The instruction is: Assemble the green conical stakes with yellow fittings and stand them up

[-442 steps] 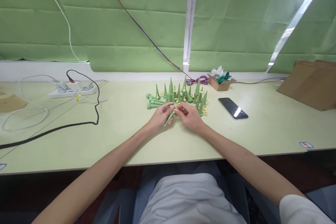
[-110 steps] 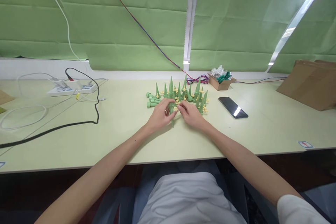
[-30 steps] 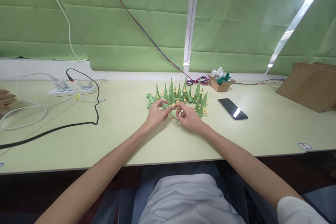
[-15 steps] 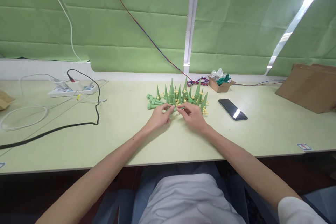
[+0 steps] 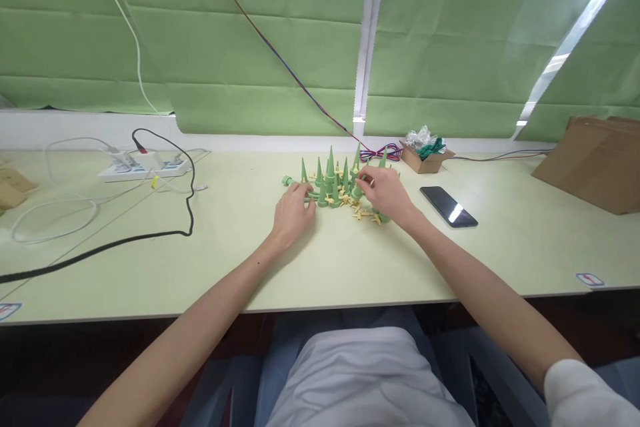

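Observation:
Several green cones (image 5: 331,170) stand upright in a cluster on the pale table, with small yellow pieces (image 5: 346,200) among and in front of them. At the cluster's left side, my left hand (image 5: 294,213) lies over green pieces lying flat, its fingers bent round them. One green piece's round end (image 5: 287,181) shows beyond that hand. My right hand (image 5: 383,190) is over the right part of the cluster, thumb and forefinger pinched on a small yellow piece (image 5: 372,183). Its wrist and palm hide some cones.
To the right lies a black phone (image 5: 449,207), with a small open carton (image 5: 425,160) behind it and a large cardboard box (image 5: 590,163) farther right. A power strip (image 5: 145,170) with cables (image 5: 191,213) occupies the left of the table (image 5: 240,267).
My hands have moved apart from the middle, the left one to the left over the lying pieces, the right one up and right over the cones. The view has shifted slightly.

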Available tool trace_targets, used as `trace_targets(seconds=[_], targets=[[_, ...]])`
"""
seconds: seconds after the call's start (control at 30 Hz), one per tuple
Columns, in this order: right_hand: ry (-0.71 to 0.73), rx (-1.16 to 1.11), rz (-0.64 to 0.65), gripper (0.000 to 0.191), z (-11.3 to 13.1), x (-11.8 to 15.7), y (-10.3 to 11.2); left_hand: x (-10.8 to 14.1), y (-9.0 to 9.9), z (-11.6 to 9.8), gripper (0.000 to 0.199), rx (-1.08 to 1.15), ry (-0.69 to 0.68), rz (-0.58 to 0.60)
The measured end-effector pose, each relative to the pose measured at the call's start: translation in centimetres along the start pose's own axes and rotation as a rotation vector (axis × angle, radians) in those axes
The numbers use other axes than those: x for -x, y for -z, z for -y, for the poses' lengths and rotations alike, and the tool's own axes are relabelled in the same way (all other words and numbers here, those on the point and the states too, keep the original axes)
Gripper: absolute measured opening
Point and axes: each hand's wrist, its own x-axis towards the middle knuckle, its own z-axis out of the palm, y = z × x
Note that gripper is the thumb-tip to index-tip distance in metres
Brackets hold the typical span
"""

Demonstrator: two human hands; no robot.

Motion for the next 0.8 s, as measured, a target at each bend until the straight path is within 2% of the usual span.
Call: trace_targets(seconds=[0.17,0.33,0.47,0.6,0.8], targets=[[-0.069,0.193,0.160,0.021,-0.3,-1.6,-0.7,-0.2,0.3,1.1,0.039,-0.137,0.017,0.046],[-0.152,0.286,0.309,0.020,0.5,-2.2,-0.9,-0.1,0.6,1.3,0.046,-0.247,0.090,0.212],[-0.177,0.345,0.335,0.023,1.1,-2.1,-0.4,0.0,0.8,0.9,0.045,-0.287,0.112,0.262],[-0.169,0.381,0.320,0.025,1.1,-2.1,-0.1,-0.1,0.7,0.9,0.044,-0.287,0.100,0.252],[-0.175,0.370,0.380,0.026,0.6,-2.0,-0.4,-0.3,0.4,1.5,0.049,-0.282,0.099,0.265]])
